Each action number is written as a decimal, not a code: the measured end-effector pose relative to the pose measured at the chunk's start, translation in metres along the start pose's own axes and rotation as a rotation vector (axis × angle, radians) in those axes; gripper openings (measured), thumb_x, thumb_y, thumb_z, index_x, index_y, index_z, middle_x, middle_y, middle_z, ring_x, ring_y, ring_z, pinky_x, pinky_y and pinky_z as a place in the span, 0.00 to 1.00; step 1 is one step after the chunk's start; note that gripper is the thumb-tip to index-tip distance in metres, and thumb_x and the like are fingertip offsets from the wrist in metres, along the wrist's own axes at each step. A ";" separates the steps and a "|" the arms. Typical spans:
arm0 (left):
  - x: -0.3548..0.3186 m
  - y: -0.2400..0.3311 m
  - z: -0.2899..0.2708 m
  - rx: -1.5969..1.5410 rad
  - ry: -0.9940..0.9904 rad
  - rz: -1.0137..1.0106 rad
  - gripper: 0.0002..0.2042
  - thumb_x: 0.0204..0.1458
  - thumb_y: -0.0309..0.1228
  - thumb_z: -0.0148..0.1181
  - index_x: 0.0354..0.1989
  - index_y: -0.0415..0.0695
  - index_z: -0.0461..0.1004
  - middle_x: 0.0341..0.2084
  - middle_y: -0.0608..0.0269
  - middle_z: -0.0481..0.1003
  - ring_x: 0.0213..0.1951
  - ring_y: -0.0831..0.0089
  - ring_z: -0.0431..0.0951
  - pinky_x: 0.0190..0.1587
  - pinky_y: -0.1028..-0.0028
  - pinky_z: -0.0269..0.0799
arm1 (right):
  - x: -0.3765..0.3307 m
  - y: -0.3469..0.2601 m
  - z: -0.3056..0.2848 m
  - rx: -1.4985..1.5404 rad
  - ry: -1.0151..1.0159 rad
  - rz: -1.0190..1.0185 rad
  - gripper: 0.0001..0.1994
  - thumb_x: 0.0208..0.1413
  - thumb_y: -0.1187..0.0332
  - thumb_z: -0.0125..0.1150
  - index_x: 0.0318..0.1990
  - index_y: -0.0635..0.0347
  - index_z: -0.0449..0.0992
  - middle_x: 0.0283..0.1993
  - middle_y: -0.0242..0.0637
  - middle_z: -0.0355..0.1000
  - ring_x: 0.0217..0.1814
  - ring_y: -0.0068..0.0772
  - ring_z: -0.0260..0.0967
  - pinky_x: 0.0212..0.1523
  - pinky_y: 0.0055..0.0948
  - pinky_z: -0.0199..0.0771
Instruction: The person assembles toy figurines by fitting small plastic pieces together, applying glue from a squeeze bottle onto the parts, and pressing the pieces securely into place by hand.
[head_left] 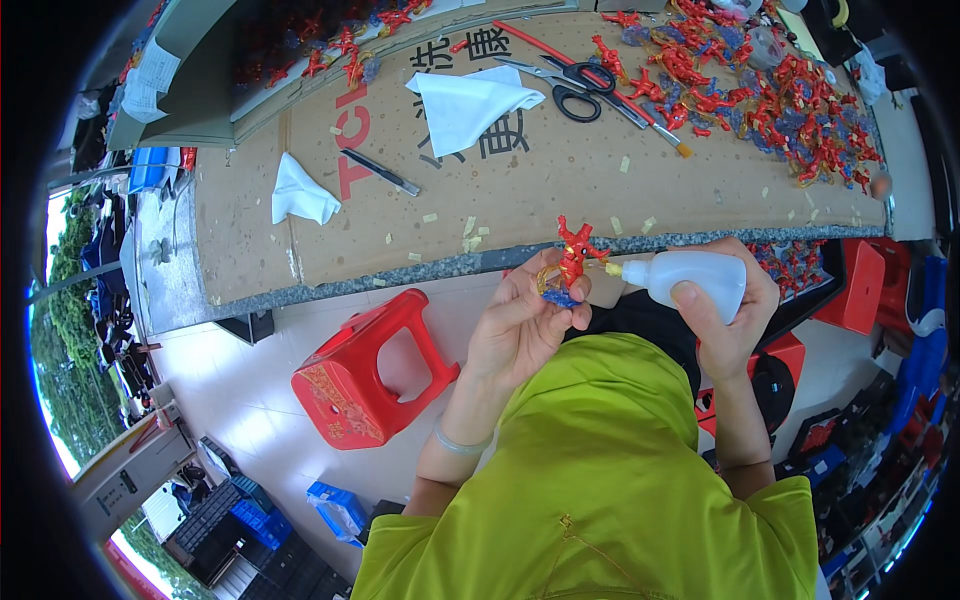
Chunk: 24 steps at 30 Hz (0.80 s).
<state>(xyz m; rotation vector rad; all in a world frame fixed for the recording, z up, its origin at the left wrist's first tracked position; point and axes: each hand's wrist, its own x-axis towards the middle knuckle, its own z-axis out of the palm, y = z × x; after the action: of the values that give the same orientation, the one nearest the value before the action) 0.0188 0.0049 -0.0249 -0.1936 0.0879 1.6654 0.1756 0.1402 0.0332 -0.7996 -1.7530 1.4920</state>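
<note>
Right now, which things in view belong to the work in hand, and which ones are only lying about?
In the work:
- red figurine, in the left hand
- white squeeze bottle, in the right hand, tip toward the figurine
- probably the heap of similar figurines

Lying about, apparently unused now:
- scissors
- red-handled brush
- larger white cloth
- smaller white cloth
- dark pen-like tool

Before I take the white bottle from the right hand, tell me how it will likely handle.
The white bottle is probably light for its size, since it looks like plastic. Its smooth surface might slide a little in the right hand. Laid on its side, it could roll, as the body looks rounded.
</note>
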 end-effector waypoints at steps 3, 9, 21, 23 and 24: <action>0.000 0.000 0.000 0.004 -0.006 -0.003 0.18 0.55 0.25 0.56 0.51 0.38 0.59 0.39 0.44 0.67 0.38 0.54 0.75 0.39 0.76 0.78 | 0.001 -0.002 0.000 -0.029 -0.012 -0.010 0.11 0.46 0.71 0.66 0.35 0.69 0.75 0.28 0.35 0.76 0.27 0.16 0.70 0.28 0.16 0.67; 0.001 0.003 0.012 0.271 -0.018 0.093 0.14 0.58 0.28 0.53 0.47 0.40 0.57 0.38 0.46 0.69 0.38 0.55 0.77 0.40 0.73 0.79 | 0.000 0.002 -0.002 0.039 0.064 0.033 0.12 0.47 0.69 0.65 0.34 0.69 0.74 0.31 0.36 0.75 0.31 0.19 0.70 0.34 0.17 0.68; 0.002 -0.001 0.020 1.852 0.344 0.860 0.17 0.50 0.19 0.61 0.38 0.35 0.56 0.31 0.51 0.72 0.30 0.63 0.79 0.30 0.71 0.74 | -0.007 0.004 0.006 0.036 0.147 -0.057 0.14 0.44 0.69 0.65 0.36 0.70 0.75 0.33 0.39 0.75 0.33 0.20 0.70 0.37 0.18 0.67; 0.001 -0.001 0.024 1.910 0.361 0.863 0.17 0.49 0.20 0.62 0.39 0.35 0.57 0.31 0.51 0.72 0.29 0.60 0.79 0.29 0.70 0.73 | -0.008 -0.001 0.013 -0.178 0.109 -0.161 0.15 0.40 0.72 0.68 0.36 0.71 0.75 0.31 0.41 0.76 0.30 0.23 0.73 0.34 0.19 0.70; 0.001 -0.001 0.025 1.970 0.376 0.866 0.18 0.48 0.21 0.63 0.39 0.35 0.58 0.30 0.51 0.73 0.29 0.58 0.78 0.29 0.69 0.73 | -0.007 -0.003 0.014 -0.179 0.110 -0.160 0.15 0.40 0.72 0.68 0.36 0.71 0.75 0.31 0.41 0.76 0.30 0.23 0.73 0.34 0.19 0.70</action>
<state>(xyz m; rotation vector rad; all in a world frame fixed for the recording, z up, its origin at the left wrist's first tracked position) 0.0183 0.0108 -0.0001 1.1635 2.1775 1.5599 0.1680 0.1257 0.0334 -0.7948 -1.8395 1.1779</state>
